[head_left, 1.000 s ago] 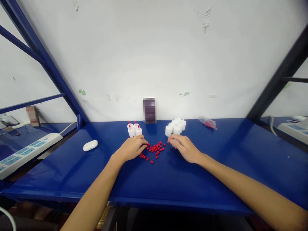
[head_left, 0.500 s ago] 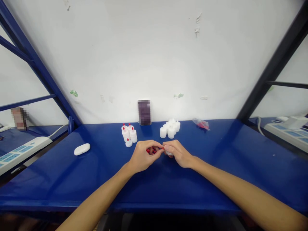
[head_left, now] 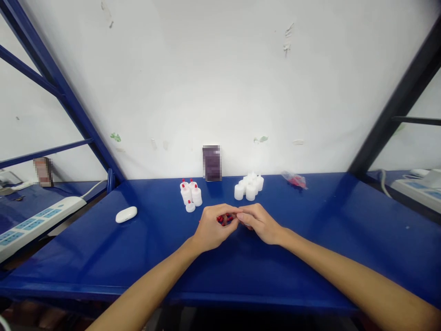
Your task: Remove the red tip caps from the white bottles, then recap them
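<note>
My left hand point(head_left: 214, 230) and my right hand point(head_left: 262, 224) meet fingertip to fingertip over the middle of the blue table. The left thumb and fingers pinch at a small red tip, now mostly covered. Curled right fingers wrap a small white lid that they hide almost wholly. Several small red tips point(head_left: 224, 219) show through the gap between my left thumb and index finger. Beyond the left hand, a white lid with a red tip point(head_left: 190, 208) sits in front of several white bottles with red tips point(head_left: 196, 196). Past the right hand is a cluster of white bottles or lids point(head_left: 250, 192) without red.
A clear plastic bag with red pieces point(head_left: 295, 180) lies at the back right. A dark phone-like panel point(head_left: 212, 163) leans on the wall. On the left are a white case point(head_left: 126, 214) and a power strip point(head_left: 37, 225). Blue frame posts point(head_left: 74, 108) flank the table.
The white lid in my right hand, partly visible before, is now hidden by closer fingers. Both hands stay joined. The whole view has shifted slightly, so everything appears further right.
</note>
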Demonstrator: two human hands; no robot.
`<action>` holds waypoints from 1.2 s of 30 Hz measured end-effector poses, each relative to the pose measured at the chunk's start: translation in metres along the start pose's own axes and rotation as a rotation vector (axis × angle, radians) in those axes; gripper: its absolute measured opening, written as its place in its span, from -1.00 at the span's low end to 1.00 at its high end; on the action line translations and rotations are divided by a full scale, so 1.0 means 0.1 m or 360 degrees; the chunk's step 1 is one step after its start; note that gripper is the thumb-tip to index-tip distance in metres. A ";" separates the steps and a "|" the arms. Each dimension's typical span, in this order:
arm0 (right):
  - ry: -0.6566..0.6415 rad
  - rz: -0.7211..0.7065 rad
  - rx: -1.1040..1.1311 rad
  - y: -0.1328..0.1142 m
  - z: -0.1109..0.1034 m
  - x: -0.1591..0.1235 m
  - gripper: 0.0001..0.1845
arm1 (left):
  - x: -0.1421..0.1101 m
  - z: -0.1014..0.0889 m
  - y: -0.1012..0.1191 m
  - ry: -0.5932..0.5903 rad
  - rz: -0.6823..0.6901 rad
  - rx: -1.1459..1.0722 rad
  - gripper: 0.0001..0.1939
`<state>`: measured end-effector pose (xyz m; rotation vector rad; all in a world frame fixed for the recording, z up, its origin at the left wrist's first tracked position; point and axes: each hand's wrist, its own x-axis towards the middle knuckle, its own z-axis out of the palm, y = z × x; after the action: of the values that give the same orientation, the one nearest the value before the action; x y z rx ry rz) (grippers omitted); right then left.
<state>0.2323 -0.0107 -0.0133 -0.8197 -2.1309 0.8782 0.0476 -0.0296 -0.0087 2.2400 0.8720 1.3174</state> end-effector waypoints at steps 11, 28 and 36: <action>-0.0038 0.0010 -0.0151 -0.04 -0.01 -0.01 -0.34 | 0.00 -0.01 -0.03 -0.0071 -0.0104 -0.0215 -0.92; -0.0036 -0.0013 -0.0219 -0.05 0.00 -0.01 -0.37 | 0.01 -0.03 0.01 -0.0148 -0.0031 -0.0102 -0.94; -0.0052 -0.0007 -0.0219 -0.05 0.03 -0.04 -0.49 | -0.01 -0.01 -0.01 -0.0203 0.0034 -0.0044 -0.91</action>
<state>0.2313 -0.0171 -0.0125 -0.8748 -2.2402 0.7539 0.0463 -0.0301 -0.0096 2.2895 0.7823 1.1738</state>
